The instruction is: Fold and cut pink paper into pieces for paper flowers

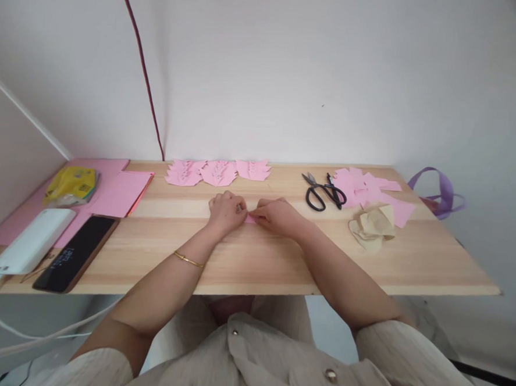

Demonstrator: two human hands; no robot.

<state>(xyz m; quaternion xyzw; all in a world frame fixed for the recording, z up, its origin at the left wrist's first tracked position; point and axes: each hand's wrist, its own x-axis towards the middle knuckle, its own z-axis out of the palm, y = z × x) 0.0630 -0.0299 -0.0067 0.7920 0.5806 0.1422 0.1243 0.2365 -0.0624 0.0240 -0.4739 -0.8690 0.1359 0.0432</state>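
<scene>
Between my two hands, low on the wooden table (254, 262), lies a small piece of pink paper (250, 219), mostly covered by my fingers. My left hand (228, 211) has its fingers curled and pinched at the paper's left side. From the right, my right hand (278, 216) presses its closed fingertips on the paper's other side. Behind my hands, three pink paper cutouts with jagged edges and folded slits lie in a row: a left one (184, 172), a middle one (218, 172) and a right one (253, 169).
Black-handled scissors (316, 198) and a dark pen-like tool (335, 192) lie right, beside pink paper scraps (354, 184) and a crumpled tan paper (373, 225). At left are pink sheets (112, 187), a yellow packet (72, 185), a white power bank (32, 241) and a phone (77, 253).
</scene>
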